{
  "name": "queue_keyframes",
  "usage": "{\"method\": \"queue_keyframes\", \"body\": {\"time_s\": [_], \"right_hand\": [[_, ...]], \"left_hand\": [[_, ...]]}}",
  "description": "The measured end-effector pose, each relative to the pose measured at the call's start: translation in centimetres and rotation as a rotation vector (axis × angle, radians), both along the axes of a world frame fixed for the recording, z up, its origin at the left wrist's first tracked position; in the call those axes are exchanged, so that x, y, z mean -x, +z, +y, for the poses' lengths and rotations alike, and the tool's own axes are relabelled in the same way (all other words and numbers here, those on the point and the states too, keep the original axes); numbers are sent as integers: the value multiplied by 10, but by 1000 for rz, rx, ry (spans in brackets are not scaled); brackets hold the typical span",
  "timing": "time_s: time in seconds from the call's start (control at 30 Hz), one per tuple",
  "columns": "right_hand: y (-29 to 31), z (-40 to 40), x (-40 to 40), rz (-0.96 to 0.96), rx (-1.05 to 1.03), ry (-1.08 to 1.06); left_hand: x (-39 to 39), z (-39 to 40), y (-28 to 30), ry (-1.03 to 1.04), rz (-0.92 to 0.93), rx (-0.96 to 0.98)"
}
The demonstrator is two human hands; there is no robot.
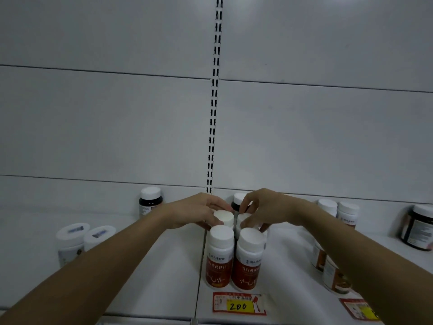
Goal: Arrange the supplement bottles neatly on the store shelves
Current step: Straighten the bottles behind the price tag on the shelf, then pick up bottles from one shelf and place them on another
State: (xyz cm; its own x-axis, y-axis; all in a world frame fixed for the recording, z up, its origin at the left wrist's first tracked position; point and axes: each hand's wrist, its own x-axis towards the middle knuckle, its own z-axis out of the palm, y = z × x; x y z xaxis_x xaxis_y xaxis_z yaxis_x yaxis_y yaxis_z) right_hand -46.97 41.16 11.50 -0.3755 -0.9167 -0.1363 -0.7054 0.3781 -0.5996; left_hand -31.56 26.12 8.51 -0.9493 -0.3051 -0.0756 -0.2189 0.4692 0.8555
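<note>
Reaching in from the lower corners of the frame, both bare forearms meet just below the centre, where four white-capped, red-labelled supplement bottles stand in a tight two-by-two block on the white shelf (145,266). The left hand (194,212) has its fingers curled round the rear left bottle (223,218), gripping it near the cap, and the right hand (262,211) has its fingers bent round the rear right bottle (243,220) in the same way. In front of these, the front left bottle (219,254) and the front right bottle (249,259) stand upright, touching or very nearly touching each other, just behind a red price tag (239,303) with a yellow patch reading 200. Behind the hands, a dark bottle (237,201) with a white cap is partly hidden, and another dark white-capped bottle (150,201) stands left of centre against the back panel (105,125). At lower left two white tubs (85,240) sit side by side. On the right, two white-capped bottles (338,211) stand near the back, more red-labelled bottles (330,270) show beside the right forearm, and a dark jar (418,228) sits at the right edge. A slotted upright (214,95) runs up the middle of the frame.
</note>
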Motion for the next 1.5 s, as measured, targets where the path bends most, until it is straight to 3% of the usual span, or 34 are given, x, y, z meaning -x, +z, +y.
{"method": "queue_keyframes", "body": {"time_s": [0.27,0.37,0.6,0.83,1.23,1.5], "right_hand": [[3,2,-2,-51,-8,36],[8,8,-3,-29,7,2],[49,37,0,132,278,-82],[44,66,-7,86,418,-134],[12,21,23,10,302,-191],[4,-46,51,138,40,-121]], "left_hand": [[-3,4,9,8,-38,-10],[-4,8,11,83,-15,67],[-15,17,48,267,165,269],[-28,34,54,409,290,451],[5,1,13,421,196,464],[57,-51,-12,176,-35,438]]}}
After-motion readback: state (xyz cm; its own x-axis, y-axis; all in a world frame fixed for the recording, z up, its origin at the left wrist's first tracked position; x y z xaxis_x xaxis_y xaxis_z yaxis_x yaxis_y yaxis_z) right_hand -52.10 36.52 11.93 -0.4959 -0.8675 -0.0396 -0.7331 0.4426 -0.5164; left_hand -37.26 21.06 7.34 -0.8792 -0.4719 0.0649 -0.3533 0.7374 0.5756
